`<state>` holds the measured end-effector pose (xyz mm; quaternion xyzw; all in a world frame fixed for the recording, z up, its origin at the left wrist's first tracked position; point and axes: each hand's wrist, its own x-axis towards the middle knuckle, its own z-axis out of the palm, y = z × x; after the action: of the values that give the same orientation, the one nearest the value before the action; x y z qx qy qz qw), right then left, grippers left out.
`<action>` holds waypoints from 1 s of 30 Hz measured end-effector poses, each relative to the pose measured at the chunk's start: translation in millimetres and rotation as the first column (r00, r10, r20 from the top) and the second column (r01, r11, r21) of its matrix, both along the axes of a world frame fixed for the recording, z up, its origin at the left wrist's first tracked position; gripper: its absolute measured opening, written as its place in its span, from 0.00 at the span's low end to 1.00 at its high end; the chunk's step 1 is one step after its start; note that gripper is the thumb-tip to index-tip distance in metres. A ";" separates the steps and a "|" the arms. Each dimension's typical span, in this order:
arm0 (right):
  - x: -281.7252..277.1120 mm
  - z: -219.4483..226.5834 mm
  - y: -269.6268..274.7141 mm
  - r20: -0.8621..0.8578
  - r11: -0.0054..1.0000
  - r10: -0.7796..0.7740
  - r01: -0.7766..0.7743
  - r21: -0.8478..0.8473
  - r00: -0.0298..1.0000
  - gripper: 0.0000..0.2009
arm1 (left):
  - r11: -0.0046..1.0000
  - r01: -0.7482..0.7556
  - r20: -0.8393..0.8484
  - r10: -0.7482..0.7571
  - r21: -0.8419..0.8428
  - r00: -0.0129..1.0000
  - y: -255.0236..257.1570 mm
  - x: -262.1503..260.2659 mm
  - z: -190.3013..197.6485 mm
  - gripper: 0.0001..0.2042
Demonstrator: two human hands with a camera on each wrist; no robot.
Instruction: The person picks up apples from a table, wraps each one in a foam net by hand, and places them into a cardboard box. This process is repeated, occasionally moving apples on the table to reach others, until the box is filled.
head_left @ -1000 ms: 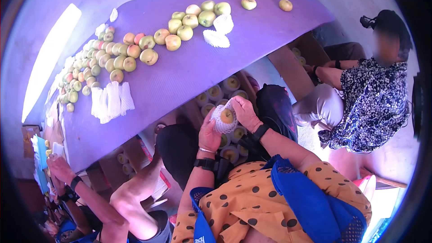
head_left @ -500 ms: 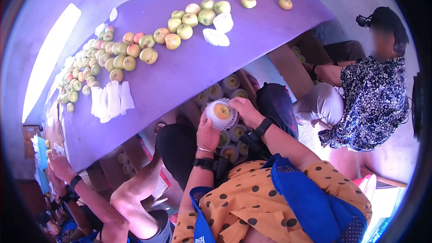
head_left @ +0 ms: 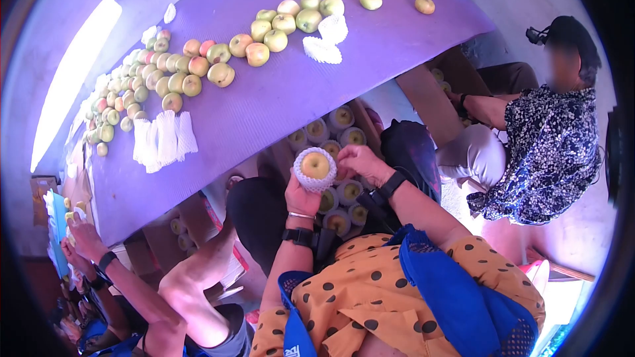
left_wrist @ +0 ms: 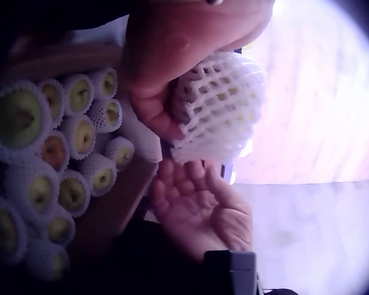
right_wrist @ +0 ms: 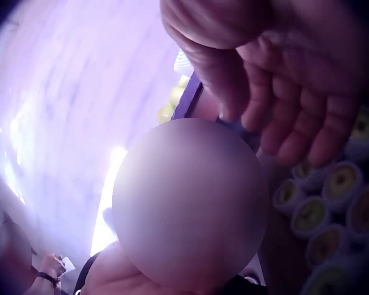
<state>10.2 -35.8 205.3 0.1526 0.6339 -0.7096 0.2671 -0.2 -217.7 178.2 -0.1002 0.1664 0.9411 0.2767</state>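
My left hand [head_left: 299,197] grips a yellow apple [head_left: 315,166] wrapped in a white foam net [left_wrist: 224,104], its end facing up in the head view. In the left wrist view the fingers curl round the near side of the net. Just right of the apple is my right hand [head_left: 368,164], its fingers loosely bent with nothing between them. The right wrist view shows that hand [right_wrist: 277,86] with thumb and fingers apart. Below both hands stands a cardboard box [left_wrist: 144,144] with several netted apples [left_wrist: 80,135] set in rows.
A purple-topped table [head_left: 264,99] lies ahead, with many loose apples [head_left: 221,75] and a stack of foam nets [head_left: 165,140] on it. At right a person [head_left: 549,139] sits by another open box [head_left: 430,109]. Another person's arms [head_left: 126,284] work at far left.
The netted apple has turned in my left hand and moved slightly left, its bare end now facing up. My right hand has come off the net and drawn a little to the right.
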 end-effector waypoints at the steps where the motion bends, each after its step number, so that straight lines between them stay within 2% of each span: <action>1: -1.0 0.1 3.7 -0.112 0.998 -0.062 0.060 -0.025 0.992 0.15 | 1.000 -0.002 0.005 0.002 0.000 1.000 -0.2 -0.2 -0.1 0.21; 2: -0.4 0.7 6.1 -0.222 0.991 -0.128 0.119 -0.054 0.967 0.19 | 0.993 0.054 -0.006 -0.055 -0.103 0.998 -0.1 -1.1 -0.3 0.21; 3: 1.6 6.1 5.6 -0.217 0.992 -0.127 0.119 -0.050 0.968 0.19 | 0.973 0.107 -0.011 -0.112 -0.204 0.994 1.0 -1.5 -0.9 0.21; 4: 3.6 14.6 3.5 -0.260 0.992 -0.043 0.011 -0.125 0.965 0.21 | 0.974 0.107 -0.007 -0.111 -0.200 0.994 2.3 -1.6 -2.5 0.21; 5: 4.9 19.6 2.1 -0.307 0.976 0.036 -0.100 -0.195 0.951 0.24 | 0.944 0.171 -0.012 -0.182 -0.282 0.983 3.2 -1.9 -5.3 0.21; 6: 5.0 20.0 2.8 -0.298 0.963 0.151 -0.208 -0.171 0.942 0.27 | 0.903 0.231 -0.009 -0.252 -0.361 0.968 4.1 -1.7 -8.6 0.21; 10: 10.1 12.5 2.8 -0.304 0.934 0.279 -0.331 -0.135 0.911 0.26 | 0.858 0.263 -0.034 -0.309 -0.441 0.950 9.9 1.9 -11.5 0.21; 12: 9.3 17.0 6.1 -0.218 0.931 0.171 -0.230 -0.284 0.961 0.26 | 0.881 0.346 0.036 -0.354 -0.322 0.935 12.6 3.3 1.0 0.23; 13: 8.9 19.6 8.7 -0.213 0.932 0.170 -0.227 -0.282 0.962 0.26 | 0.882 0.348 0.039 -0.355 -0.318 0.934 13.3 3.4 8.2 0.23; 15: 6.8 22.9 15.4 -0.228 0.939 -0.016 -0.064 -0.339 0.974 0.25 | 0.917 0.291 -0.042 -0.314 -0.273 0.949 9.9 0.9 17.5 0.26; 16: 5.5 22.5 19.0 -0.245 0.880 -0.187 0.051 -0.472 0.951 0.24 | 0.862 0.277 -0.002 -0.307 -0.424 0.952 6.1 -1.6 9.9 0.28; 17: 2.8 25.5 25.9 -0.247 0.819 -0.317 0.133 -0.559 0.915 0.23 | 0.865 0.276 0.003 -0.302 -0.419 0.953 3.4 -2.7 3.4 0.28; 19: -6.6 27.6 40.6 -0.185 0.714 -0.523 0.310 -0.628 0.832 0.22 | 0.816 0.128 0.059 -0.115 -0.564 0.992 -0.7 -3.6 -3.8 0.29; 20: -8.0 26.2 49.3 -0.185 0.717 -0.523 0.312 -0.624 0.832 0.22 | 0.815 0.098 0.110 -0.043 -0.571 0.993 -1.7 -3.8 -4.4 0.29; 21: -8.5 21.8 58.7 -0.198 0.750 -0.557 0.386 -0.537 0.806 0.22 | 0.819 0.099 0.109 -0.044 -0.565 0.993 -2.6 -4.3 -6.4 0.29; 22: -9.9 16.3 64.0 -0.215 0.770 -0.587 0.457 -0.446 0.780 0.22 | 0.794 0.056 0.136 0.034 -0.605 0.990 -3.5 -5.9 -8.9 0.28; 23: -11.3 8.8 65.4 -0.217 0.772 -0.585 0.456 -0.443 0.781 0.22 | 0.764 0.016 0.159 0.113 -0.645 0.981 -4.4 -6.9 -11.0 0.28; 24: -12.2 3.4 64.8 -0.219 0.819 -0.558 0.489 -0.299 0.800 0.22 | 0.766 0.017 0.160 0.113 -0.643 0.980 -4.5 -7.5 -10.9 0.28; 25: -12.8 -1.8 65.2 -0.217 0.847 -0.531 0.510 -0.148 0.819 0.22 | 0.709 -0.034 0.144 0.189 -0.705 0.971 -4.3 -8.7 -10.9 0.26; 26: -12.2 -8.9 62.6 -0.198 0.853 -0.522 0.511 -0.108 0.830 0.22 | 0.643 -0.080 0.121 0.263 -0.761 0.957 -3.5 -9.5 -11.2 0.25; 27: -12.0 -9.7 57.2 -0.198 0.854 -0.520 0.509 -0.105 0.831 0.22 | 0.645 -0.080 0.124 0.264 -0.760 0.957 -2.9 -9.5 -12.6 0.25; 30: -13.9 -22.0 39.4 -0.121 0.922 -0.388 0.385 -0.054 0.914 0.21 | 0.593 -0.074 0.124 0.286 -0.802 0.950 -5.0 -10.7 -18.8 0.24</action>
<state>-3.7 3.6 183.3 0.2247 0.5969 -0.7658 0.0822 -11.0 -222.7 159.3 -0.3407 0.5171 0.7752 0.1250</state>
